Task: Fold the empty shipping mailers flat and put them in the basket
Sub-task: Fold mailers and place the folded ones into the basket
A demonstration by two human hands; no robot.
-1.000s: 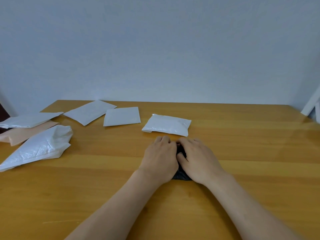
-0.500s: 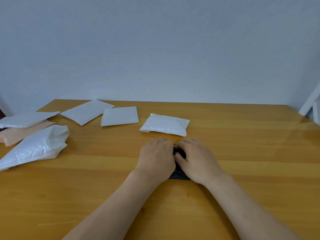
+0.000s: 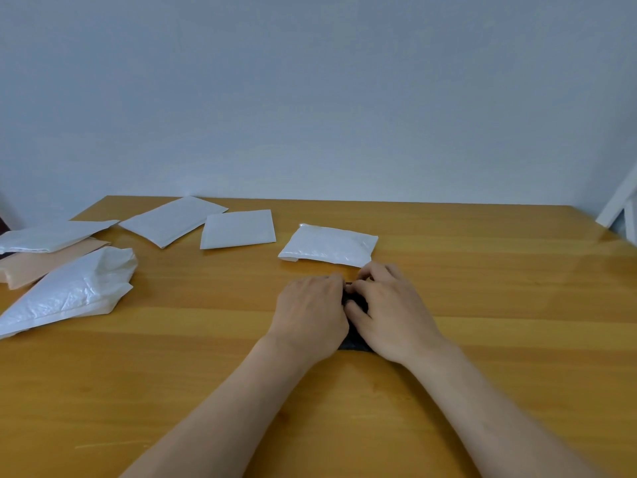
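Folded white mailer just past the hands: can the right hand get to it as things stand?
Probably yes. The folded white mailer lies just beyond the right hand, nothing between them, though that hand holds the dark mailer.
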